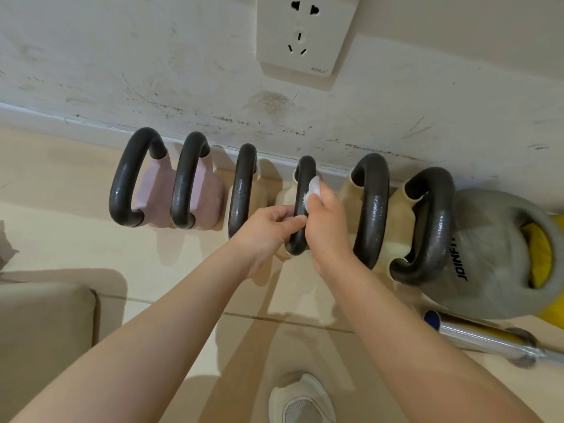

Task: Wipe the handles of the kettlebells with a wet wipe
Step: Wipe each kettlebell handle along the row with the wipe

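Several kettlebells with black handles stand in a row along the wall: two pink ones (pixel 210 190) at the left, cream ones further right. My left hand (pixel 268 230) grips the lower part of the fourth handle (pixel 305 175). My right hand (pixel 326 224) pinches a small white wet wipe (pixel 314 187) and presses it against the right side of that same handle, about halfway up. The neighbouring handles (pixel 372 209) look glossy.
A large grey kettlebell (pixel 494 254) with a yellow part stands at the far right, a chrome bar (pixel 485 337) on the floor before it. A wall socket (pixel 302 35) sits above. A beige cushion edge (pixel 45 315) lies at left, a white shoe (pixel 302 398) below.
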`<move>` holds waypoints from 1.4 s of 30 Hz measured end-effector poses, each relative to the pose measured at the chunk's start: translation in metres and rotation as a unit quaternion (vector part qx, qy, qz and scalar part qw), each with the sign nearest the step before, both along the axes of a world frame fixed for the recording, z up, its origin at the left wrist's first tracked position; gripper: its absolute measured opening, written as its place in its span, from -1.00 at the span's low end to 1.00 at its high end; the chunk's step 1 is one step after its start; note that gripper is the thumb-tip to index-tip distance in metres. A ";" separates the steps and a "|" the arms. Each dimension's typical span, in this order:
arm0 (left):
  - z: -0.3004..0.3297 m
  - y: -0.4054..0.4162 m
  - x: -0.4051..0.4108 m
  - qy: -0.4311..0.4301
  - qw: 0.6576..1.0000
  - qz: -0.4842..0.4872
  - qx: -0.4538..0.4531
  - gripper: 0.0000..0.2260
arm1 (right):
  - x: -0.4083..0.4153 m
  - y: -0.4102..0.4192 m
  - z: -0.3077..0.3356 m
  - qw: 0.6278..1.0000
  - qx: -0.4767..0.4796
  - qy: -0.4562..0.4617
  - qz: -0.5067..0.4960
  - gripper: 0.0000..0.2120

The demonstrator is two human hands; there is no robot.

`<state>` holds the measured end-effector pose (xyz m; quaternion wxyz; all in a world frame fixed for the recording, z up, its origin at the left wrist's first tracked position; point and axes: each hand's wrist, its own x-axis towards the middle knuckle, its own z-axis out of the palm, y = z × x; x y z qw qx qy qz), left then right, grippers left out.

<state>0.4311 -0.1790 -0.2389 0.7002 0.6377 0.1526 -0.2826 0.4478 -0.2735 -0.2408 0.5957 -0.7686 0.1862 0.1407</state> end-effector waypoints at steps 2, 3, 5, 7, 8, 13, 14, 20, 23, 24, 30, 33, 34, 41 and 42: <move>0.000 0.000 0.000 -0.001 1.000 0.004 -0.002 -0.84 | -0.016 -0.012 0.005 0.998 -0.017 0.000 0.057 -0.57; 0.001 0.001 0.000 0.001 1.000 0.004 -0.001 -0.83 | -0.023 -0.021 0.010 0.997 -0.016 0.003 0.076 -0.60; 0.002 -0.001 0.002 0.010 1.000 0.004 0.017 -0.84 | -0.033 -0.043 0.027 0.998 0.010 -0.003 0.057 -0.67; 0.004 -0.006 0.005 0.015 0.998 0.008 0.062 -0.87 | -0.038 -0.065 0.049 0.997 0.066 -0.032 -0.027 -0.76; 0.005 -0.009 0.006 0.004 0.994 0.008 0.109 -0.82 | -0.040 -0.075 0.058 0.992 0.086 -0.046 -0.082 -0.80; 0.033 -0.036 0.000 -0.259 0.907 0.022 0.332 -0.66 | -0.037 -0.103 0.060 0.980 0.044 -0.075 -0.178 -0.95; 0.038 -0.046 0.000 -0.270 0.911 0.009 0.312 -0.69 | -0.033 -0.105 0.055 0.980 0.008 -0.077 -0.184 -0.93; 0.039 -0.094 0.013 -0.074 0.975 -0.066 0.199 -0.63 | -0.004 -0.093 0.040 0.983 -0.050 -0.074 -0.159 -0.70; 0.037 -0.094 0.011 -0.091 0.975 -0.057 0.196 -0.73 | 0.001 -0.090 0.038 0.988 0.048 0.002 -0.144 -0.64; 0.037 -0.093 0.011 -0.091 0.977 -0.054 0.184 -0.75 | -0.001 -0.090 0.038 0.986 0.084 0.026 -0.143 -0.63; 0.037 -0.091 0.011 -0.052 0.991 -0.028 0.119 -0.88 | 0.001 -0.087 0.035 0.977 0.090 -0.007 -0.195 -0.79; 0.036 -0.090 0.011 -0.042 0.993 -0.028 0.102 -0.84 | 0.015 -0.088 0.032 0.984 0.063 -0.018 -0.166 -0.69; 0.036 -0.090 0.011 -0.038 0.995 -0.031 0.091 -0.83 | 0.016 -0.088 0.031 0.986 0.060 -0.016 -0.156 -0.69; 0.033 -0.081 0.011 -0.025 0.996 -0.076 0.029 -0.70 | -0.032 -0.091 0.019 0.988 0.105 0.080 -0.085 -0.65; 0.032 -0.081 0.010 -0.017 0.997 -0.070 0.026 -0.67 | -0.029 -0.091 0.019 0.987 0.110 0.084 -0.081 -0.63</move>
